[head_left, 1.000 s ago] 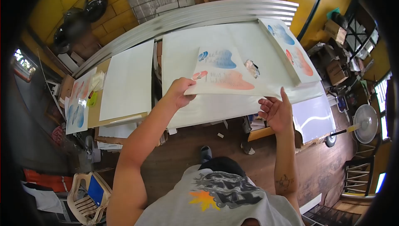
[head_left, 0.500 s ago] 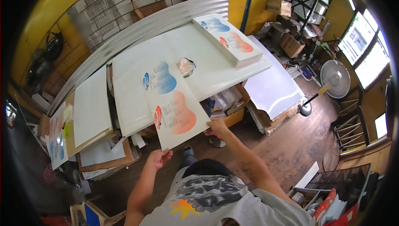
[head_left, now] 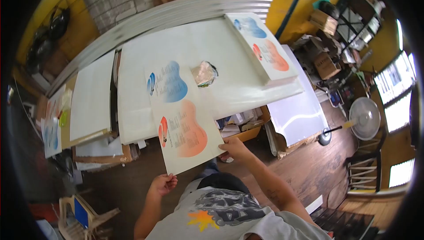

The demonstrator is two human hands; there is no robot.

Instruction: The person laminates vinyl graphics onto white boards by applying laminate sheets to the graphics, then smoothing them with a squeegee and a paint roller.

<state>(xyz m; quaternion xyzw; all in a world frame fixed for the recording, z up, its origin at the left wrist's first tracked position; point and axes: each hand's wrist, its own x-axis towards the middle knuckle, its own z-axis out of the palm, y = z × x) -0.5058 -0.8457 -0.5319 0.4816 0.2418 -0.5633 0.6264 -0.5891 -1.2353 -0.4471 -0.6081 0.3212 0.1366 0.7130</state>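
A long printed sheet (head_left: 187,158) with a blue and an orange guitar-shaped print is in both my hands. My left hand (head_left: 164,184) is closed in a pinch on its near left corner. Along its right edge, near the closest corner, my right hand (head_left: 234,148) grips it with the thumb on top. The far part of the sheet overlaps the white tabletop (head_left: 132,85), while the near part extends past the front edge. Just right of the sheet lies a crumpled, pinkish-brown wad (head_left: 204,73).
A thick stack of similar printed sheets (head_left: 265,50) sits at the table's right end. Corrugated metal panels (head_left: 190,13) line the back. Left stands a white board (head_left: 92,99); a fan (head_left: 364,118) and a plastic chair (head_left: 86,215) are on either side. Below is an open box (head_left: 247,127).
The sheet and both hands sit lower in view, and the sheet is drawn a little closer to my body. The head view has turned somewhat. Both hands keep their hold.
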